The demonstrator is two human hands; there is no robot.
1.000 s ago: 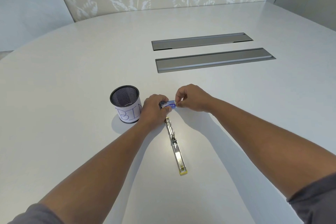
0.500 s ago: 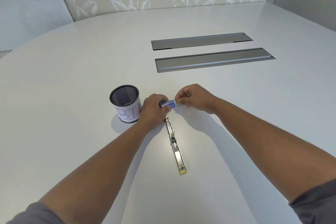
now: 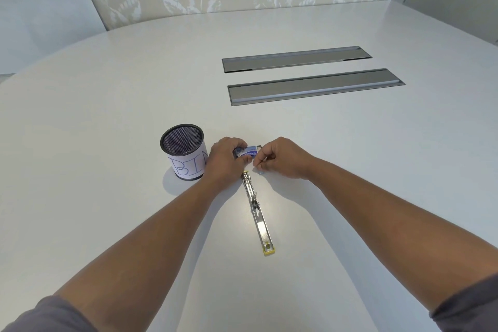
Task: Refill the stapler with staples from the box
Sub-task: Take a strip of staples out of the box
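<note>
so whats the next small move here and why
Probably bring the right hand down to the opened stapler and lay in whatever it pinches, seemingly staples, too small to confirm. The left hand grips the staple box, and the stapler lies flat just below both hands.

Operator's body as I see it from the head camera: two bare forearms; left hand (image 3: 225,160) and right hand (image 3: 283,158), no rings, watch or gloves; short dark grey sleeves (image 3: 469,302) cover both upper arms at the lower corners.
</note>
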